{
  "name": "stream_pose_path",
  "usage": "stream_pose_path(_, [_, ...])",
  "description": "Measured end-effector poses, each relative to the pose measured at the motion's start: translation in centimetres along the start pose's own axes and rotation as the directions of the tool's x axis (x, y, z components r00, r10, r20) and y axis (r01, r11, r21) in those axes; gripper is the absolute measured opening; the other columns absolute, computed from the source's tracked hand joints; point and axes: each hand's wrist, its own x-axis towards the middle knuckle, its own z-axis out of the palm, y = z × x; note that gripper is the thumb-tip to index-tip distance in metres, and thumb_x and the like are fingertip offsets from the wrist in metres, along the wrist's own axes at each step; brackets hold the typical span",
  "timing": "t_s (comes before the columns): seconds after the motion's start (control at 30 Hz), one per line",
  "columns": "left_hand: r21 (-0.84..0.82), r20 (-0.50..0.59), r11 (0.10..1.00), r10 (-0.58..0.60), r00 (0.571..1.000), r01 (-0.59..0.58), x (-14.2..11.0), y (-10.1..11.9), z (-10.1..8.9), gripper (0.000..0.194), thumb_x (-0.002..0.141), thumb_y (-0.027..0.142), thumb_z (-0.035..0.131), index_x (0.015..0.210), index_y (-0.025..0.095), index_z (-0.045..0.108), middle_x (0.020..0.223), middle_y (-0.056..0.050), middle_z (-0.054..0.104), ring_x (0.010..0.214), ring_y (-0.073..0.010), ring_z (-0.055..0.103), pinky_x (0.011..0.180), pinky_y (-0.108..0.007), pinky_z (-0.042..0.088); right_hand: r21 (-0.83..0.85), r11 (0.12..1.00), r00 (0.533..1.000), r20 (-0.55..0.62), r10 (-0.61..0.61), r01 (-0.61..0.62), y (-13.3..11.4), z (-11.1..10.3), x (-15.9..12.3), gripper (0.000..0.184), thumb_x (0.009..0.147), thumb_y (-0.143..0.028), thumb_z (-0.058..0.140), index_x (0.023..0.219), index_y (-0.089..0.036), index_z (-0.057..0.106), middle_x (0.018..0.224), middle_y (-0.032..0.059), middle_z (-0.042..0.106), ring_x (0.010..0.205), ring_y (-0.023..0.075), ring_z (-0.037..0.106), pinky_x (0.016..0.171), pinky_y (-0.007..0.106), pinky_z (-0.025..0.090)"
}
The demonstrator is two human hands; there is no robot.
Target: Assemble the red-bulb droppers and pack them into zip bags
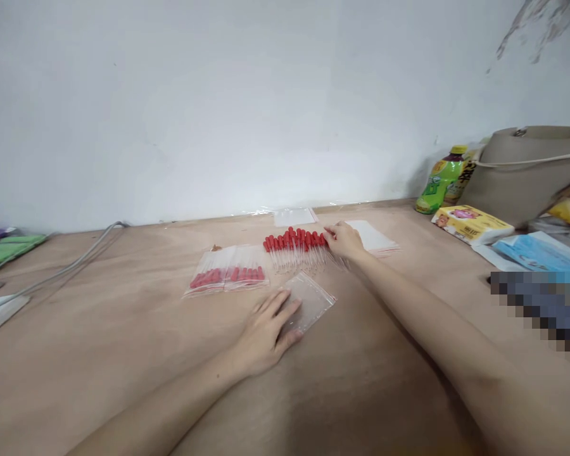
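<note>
A row of glass droppers (294, 244) with red rubber bulbs lies in the middle of the table, tips toward me. At its right end, my right hand (344, 240) pinches a dropper by its red bulb; the fingers partly hide it. My left hand (270, 329) lies flat, fingers spread, on the left part of a clear zip bag (311, 304), which looks flat. To the left, two zip bags (225, 263) hold several droppers, red bulbs nearest me.
Behind the droppers lies a flat clear bag (294, 217); a stack of bags (371, 235) sits right of my right hand. Farther right are a green bottle (439, 183), a yellow box (472, 223), a blue packet (544, 250) and a grey bag (532, 171). A grey cable (83, 256) crosses the left side.
</note>
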Motion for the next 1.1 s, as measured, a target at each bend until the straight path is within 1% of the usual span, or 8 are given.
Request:
stream_pose_path(0.1, [-0.066, 0.098, 0.997, 0.055, 0.994, -0.048, 0.1, -0.7, -0.6, 0.051, 0.084, 0.043, 0.047, 0.132, 0.030, 0.036, 0.143, -0.006, 0.028, 0.131, -0.0269, 0.023, 0.106, -0.049, 0.018, 0.051, 0.997, 0.999, 0.019, 0.048, -0.049, -0.1, 0.8, 0.6, 0.027, 0.078, -0.037, 0.049, 0.088, -0.021, 0.068, 0.095, 0.0085, 0.057, 0.091, 0.0211, 0.053, 0.080, 0.034, 0.037])
stream_pose_path(0.23, [-0.159, 0.109, 0.980, 0.135, 0.985, -0.117, 0.3, -1.6, -1.8, 0.049, 0.081, 0.043, 0.052, 0.128, 0.032, 0.042, 0.141, -0.005, 0.031, 0.130, -0.0272, 0.026, 0.106, -0.049, 0.018, 0.244, 0.960, 0.991, 0.021, 0.134, -0.135, -0.1, 1.2, 1.3, 0.018, 0.071, -0.033, 0.058, 0.075, -0.018, 0.065, 0.090, 0.0075, 0.060, 0.088, 0.0204, 0.054, 0.080, 0.033, 0.037])
stream_pose_path(0.4, [-0.093, 0.074, 0.986, 0.147, 0.986, -0.140, 0.2, -1.8, -1.7, 0.045, 0.080, 0.041, 0.054, 0.122, 0.026, 0.051, 0.134, -0.011, 0.039, 0.124, -0.0287, 0.034, 0.101, -0.047, 0.029, 0.447, 0.879, 0.986, 0.053, 0.157, -0.164, -0.1, -0.3, 0.7, 0.020, 0.079, -0.031, 0.046, 0.091, -0.016, 0.053, 0.077, 0.0040, 0.063, 0.065, 0.0118, 0.056, 0.062, 0.025, 0.042])
stream_pose_path(0.6, [-0.110, 0.075, 0.985, 0.144, 0.987, -0.136, 0.2, -1.8, -1.6, 0.044, 0.080, 0.042, 0.054, 0.122, 0.030, 0.051, 0.130, -0.009, 0.045, 0.119, -0.0287, 0.040, 0.099, -0.048, 0.031, 0.898, 0.403, 0.951, 0.053, 0.304, -0.178, 0.1, -1.9, -5.3, 0.034, 0.069, -0.046, 0.058, 0.083, -0.023, 0.038, 0.061, -0.0055, 0.056, 0.048, 0.0079, 0.049, 0.048, 0.021, 0.038])
stream_pose_path(0.73, [-0.129, 0.077, 0.982, 0.152, 0.985, -0.141, 0.3, -1.8, -1.6, 0.044, 0.081, 0.041, 0.053, 0.123, 0.031, 0.049, 0.133, -0.007, 0.043, 0.122, -0.0276, 0.038, 0.101, -0.048, 0.028, 0.947, 0.211, 0.920, 0.153, 0.361, -0.240, 0.1, -1.1, -9.0, 0.040, 0.063, -0.048, 0.064, 0.081, -0.023, 0.039, 0.061, -0.0059, 0.056, 0.048, 0.0074, 0.049, 0.048, 0.021, 0.039])
stream_pose_path(0.87, [-0.051, 0.108, 0.989, 0.145, 0.984, -0.140, 0.4, -1.8, -1.6, 0.049, 0.083, 0.044, 0.049, 0.129, 0.029, 0.041, 0.136, -0.006, 0.041, 0.124, -0.0252, 0.037, 0.104, -0.048, 0.024, 0.947, 0.081, 0.914, 0.275, 0.297, -0.311, -0.5, -1.0, -10.6, 0.043, 0.059, -0.047, 0.068, 0.078, -0.022, 0.039, 0.063, -0.0056, 0.058, 0.050, 0.0081, 0.053, 0.051, 0.022, 0.040])
stream_pose_path(1.0, [0.007, 0.134, 0.990, 0.140, 0.981, -0.142, 0.4, -1.8, -1.6, 0.054, 0.084, 0.046, 0.046, 0.133, 0.027, 0.036, 0.137, -0.007, 0.038, 0.125, -0.0237, 0.036, 0.106, -0.047, 0.022, 0.909, 0.063, 0.904, 0.400, 0.151, -0.413, -0.7, -2.0, -11.4, 0.043, 0.061, -0.043, 0.070, 0.085, -0.022, 0.040, 0.072, -0.0031, 0.061, 0.060, 0.0106, 0.059, 0.060, 0.026, 0.044])
stream_pose_path(1.1, [0.023, 0.151, 0.990, 0.137, 0.979, -0.142, 0.5, -1.8, -1.6, 0.054, 0.085, 0.046, 0.044, 0.134, 0.027, 0.033, 0.138, -0.006, 0.037, 0.127, -0.0230, 0.033, 0.107, -0.046, 0.020, 0.834, 0.233, 0.849, 0.525, -0.056, -0.500, 0.3, -2.9, -11.6, 0.039, 0.062, -0.039, 0.070, 0.083, -0.020, 0.044, 0.076, -0.0018, 0.061, 0.061, 0.0092, 0.057, 0.060, 0.025, 0.042])
